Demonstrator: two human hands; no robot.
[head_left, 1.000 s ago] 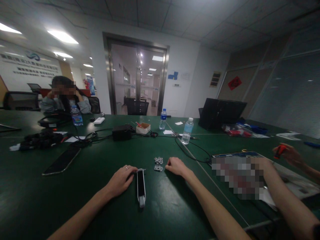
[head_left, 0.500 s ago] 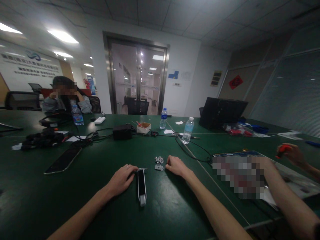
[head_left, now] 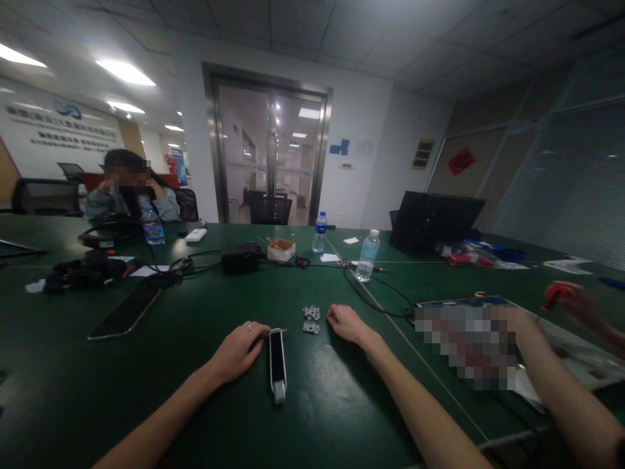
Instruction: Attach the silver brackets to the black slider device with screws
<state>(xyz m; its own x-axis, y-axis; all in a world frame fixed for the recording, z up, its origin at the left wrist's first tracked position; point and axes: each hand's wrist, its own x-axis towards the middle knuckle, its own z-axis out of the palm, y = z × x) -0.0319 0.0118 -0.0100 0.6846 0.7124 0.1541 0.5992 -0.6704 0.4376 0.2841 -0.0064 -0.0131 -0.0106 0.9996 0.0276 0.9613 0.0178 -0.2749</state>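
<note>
My left hand (head_left: 243, 348) rests on the green table with its fingers stretched forward. Its fingertips are at the upper end of a slim white-rimmed device with a dark face (head_left: 277, 365), which has a thin tip sticking out at the top. Whether they touch the device I cannot tell. Just right of the middle lie several small silvery metal pieces (head_left: 311, 319), bunched together. Beside them, a little apart, my right hand (head_left: 346, 322) lies on the table with its fingers curled in; nothing shows in it, though the fingertips are partly hidden.
Two water bottles (head_left: 319, 232) (head_left: 367, 256), a small box (head_left: 281, 250) and a black adapter (head_left: 239, 258) with cables stand farther back. A phone (head_left: 124, 314) lies at left. At right, a co-worker's hand holds a red tool (head_left: 555, 296) near a blurred-out area. Another person sits across the table.
The view has shifted very slightly. At right, the co-worker's hand with the red tool has moved a little and is blurred. My hands stay almost where they were.
</note>
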